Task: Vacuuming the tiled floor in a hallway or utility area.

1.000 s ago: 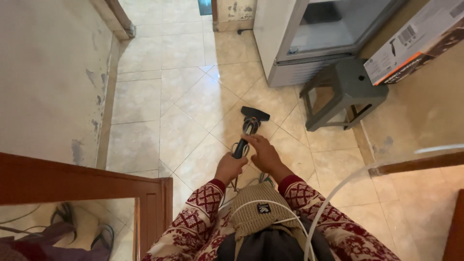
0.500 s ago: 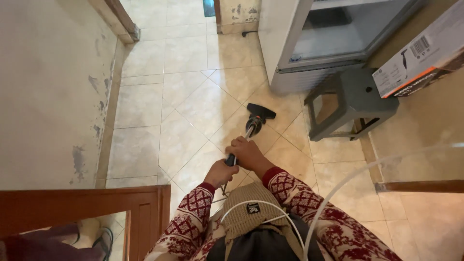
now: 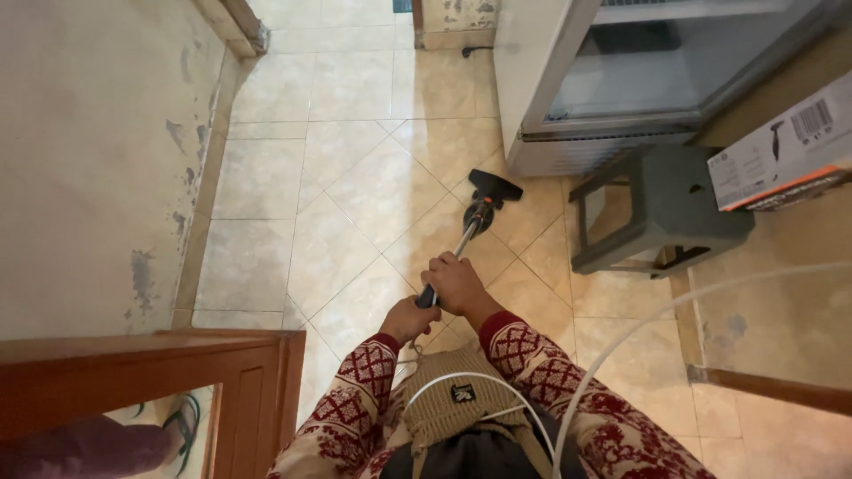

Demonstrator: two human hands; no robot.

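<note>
Gripping the vacuum wand [image 3: 454,253] with right hand [image 3: 454,282] wrapped tight ahead of left hand [image 3: 410,318], angling it far-right so the black nozzle [image 3: 493,188] is lying flat on tile floor [image 3: 355,177] near the grey stool [image 3: 661,211].

Glossy beige ceramic floor tiles [image 3: 373,191]; a matt grey plastic stool [image 3: 661,208]; a shiny metal vacuum wand [image 3: 465,238] ending in a black plastic floor nozzle [image 3: 494,186]; a varnished wooden door frame [image 3: 160,377]; rough, flaking plaster wall [image 3: 89,160]; a cardboard box [image 3: 781,146].
</note>
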